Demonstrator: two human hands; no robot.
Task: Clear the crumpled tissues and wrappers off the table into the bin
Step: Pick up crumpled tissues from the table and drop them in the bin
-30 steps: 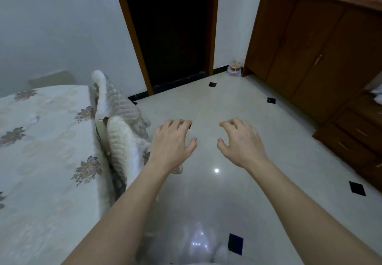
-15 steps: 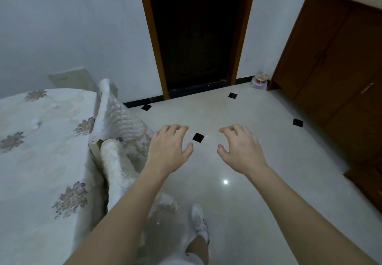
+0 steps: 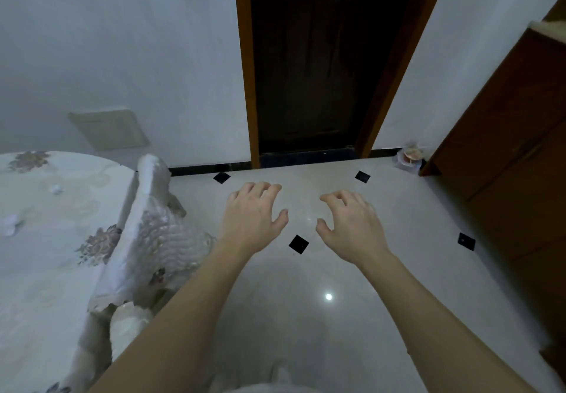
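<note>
On the table (image 3: 46, 285) at far left, draped in a white cloth with floral print, lie two small crumpled white tissues: the farther tissue (image 3: 56, 189) and the nearer tissue (image 3: 10, 224) at the frame's left border. Both are blurred, so no finer detail can be told.

Count: two tissues, two white quilted chair covers (image 3: 147, 233) beside the table, and four black diamond insets (image 3: 298, 244) in the glossy pale floor.

The left hand (image 3: 254, 215) and right hand (image 3: 352, 224) are held out over the floor, well apart from the tissues. Each grip is wide and slack, fingers loosely bent, holding nothing.

Against the frame half a second earlier, the hands keep the same pose. The dark doorway (image 3: 318, 55) stands larger, and the brown wooden cabinet (image 3: 505, 147) sits nearer the right edge.
</note>
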